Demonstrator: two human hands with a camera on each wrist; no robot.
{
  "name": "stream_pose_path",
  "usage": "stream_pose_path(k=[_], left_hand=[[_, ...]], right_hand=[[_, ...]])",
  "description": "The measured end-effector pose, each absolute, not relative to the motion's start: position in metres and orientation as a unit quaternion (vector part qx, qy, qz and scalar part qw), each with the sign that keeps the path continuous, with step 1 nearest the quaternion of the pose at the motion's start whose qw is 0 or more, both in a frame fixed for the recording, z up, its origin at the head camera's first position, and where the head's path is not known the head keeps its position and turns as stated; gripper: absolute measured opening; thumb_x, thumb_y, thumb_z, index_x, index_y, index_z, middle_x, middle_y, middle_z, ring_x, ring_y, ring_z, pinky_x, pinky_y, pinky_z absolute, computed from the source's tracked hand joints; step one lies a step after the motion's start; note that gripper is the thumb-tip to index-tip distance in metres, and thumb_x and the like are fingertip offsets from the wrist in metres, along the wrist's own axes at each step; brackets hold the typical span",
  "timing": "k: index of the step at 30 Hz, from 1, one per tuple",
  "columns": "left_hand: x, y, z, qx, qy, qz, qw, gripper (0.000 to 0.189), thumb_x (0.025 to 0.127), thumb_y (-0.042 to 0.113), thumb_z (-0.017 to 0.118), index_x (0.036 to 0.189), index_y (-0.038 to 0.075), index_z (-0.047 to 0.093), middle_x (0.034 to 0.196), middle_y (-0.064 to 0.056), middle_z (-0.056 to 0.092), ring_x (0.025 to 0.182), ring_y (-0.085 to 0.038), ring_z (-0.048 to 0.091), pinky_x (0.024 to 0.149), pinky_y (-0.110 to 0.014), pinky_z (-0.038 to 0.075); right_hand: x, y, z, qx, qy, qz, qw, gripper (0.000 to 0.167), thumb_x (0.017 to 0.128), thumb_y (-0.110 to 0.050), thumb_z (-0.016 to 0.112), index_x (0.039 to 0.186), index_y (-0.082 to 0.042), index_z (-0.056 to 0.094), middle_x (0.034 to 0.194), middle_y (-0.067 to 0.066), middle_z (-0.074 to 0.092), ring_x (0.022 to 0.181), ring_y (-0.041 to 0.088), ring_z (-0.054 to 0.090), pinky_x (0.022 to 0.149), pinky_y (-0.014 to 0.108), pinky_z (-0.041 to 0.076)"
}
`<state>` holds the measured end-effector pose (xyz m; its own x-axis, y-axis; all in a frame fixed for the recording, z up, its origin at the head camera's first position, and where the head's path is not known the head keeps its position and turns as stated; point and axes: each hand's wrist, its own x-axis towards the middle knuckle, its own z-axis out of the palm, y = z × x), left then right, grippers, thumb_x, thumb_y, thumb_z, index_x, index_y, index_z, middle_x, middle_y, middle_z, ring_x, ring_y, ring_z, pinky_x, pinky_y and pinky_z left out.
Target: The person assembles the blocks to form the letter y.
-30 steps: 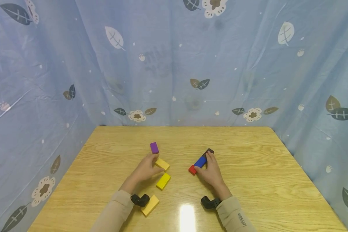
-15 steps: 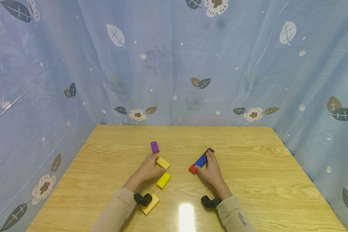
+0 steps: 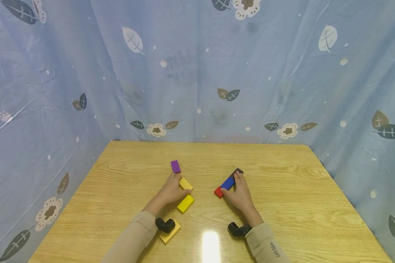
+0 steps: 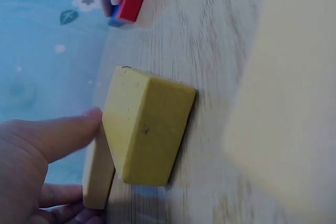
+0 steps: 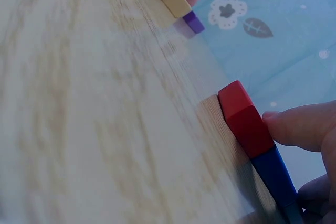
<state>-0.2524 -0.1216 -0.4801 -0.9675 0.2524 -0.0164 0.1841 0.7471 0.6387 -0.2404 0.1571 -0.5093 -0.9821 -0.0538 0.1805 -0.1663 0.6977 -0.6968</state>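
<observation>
My left hand [image 3: 171, 188] pinches a light yellow block [image 3: 186, 184] end to end, fingers at its far end and thumb at its near end. Close to that thumb lies a bright yellow block [image 3: 185, 204], large in the left wrist view. A purple block [image 3: 175, 166] lies just beyond the left fingertips. My right hand [image 3: 241, 193] holds a straight row made of a red block [image 3: 218, 192], a blue block [image 3: 228, 183] and a black block [image 3: 239, 171]. Its thumb touches the red block [image 5: 244, 121] in the right wrist view; its fingers partly cover the black one.
Another light yellow block [image 3: 170, 233] lies under the left wrist's black camera [image 3: 165, 225], partly hidden. All the blocks rest on a wood-grain table [image 3: 283, 190]. A blue patterned curtain [image 3: 197, 73] stands along the table's back and sides.
My left hand has shifted a little right and away from me, and the light yellow block has edged right. The bright yellow block has turned slightly. The right hand and its row stay put.
</observation>
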Motion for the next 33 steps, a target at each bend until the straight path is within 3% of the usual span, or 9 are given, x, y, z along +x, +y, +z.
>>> stream_pose_path(k=[26,33], left_hand=[[-0.255,-0.119,-0.474,0.107,0.924,0.362,0.057,0.065,0.08,0.029,0.076,0.124,-0.01,0.049,0.115,-0.016,0.049,0.096,-0.022,0.052,0.083,-0.034,0.052],[-0.259,-0.111,-0.46,0.117,0.933,0.336,0.051,0.069,0.081,0.034,0.075,0.127,-0.01,0.049,0.118,-0.019,0.05,0.1,-0.025,0.053,0.088,-0.039,0.049]], right_hand=[[-0.24,0.156,-0.508,0.056,-0.92,0.381,0.072,0.084,0.083,-0.032,0.071,0.14,0.014,0.03,0.152,0.026,0.024,0.14,0.044,0.019,0.113,0.055,0.023],[-0.24,0.156,-0.507,0.054,-0.92,0.382,0.068,0.085,0.083,-0.032,0.071,0.141,0.014,0.029,0.152,0.026,0.023,0.14,0.044,0.019,0.112,0.056,0.023]])
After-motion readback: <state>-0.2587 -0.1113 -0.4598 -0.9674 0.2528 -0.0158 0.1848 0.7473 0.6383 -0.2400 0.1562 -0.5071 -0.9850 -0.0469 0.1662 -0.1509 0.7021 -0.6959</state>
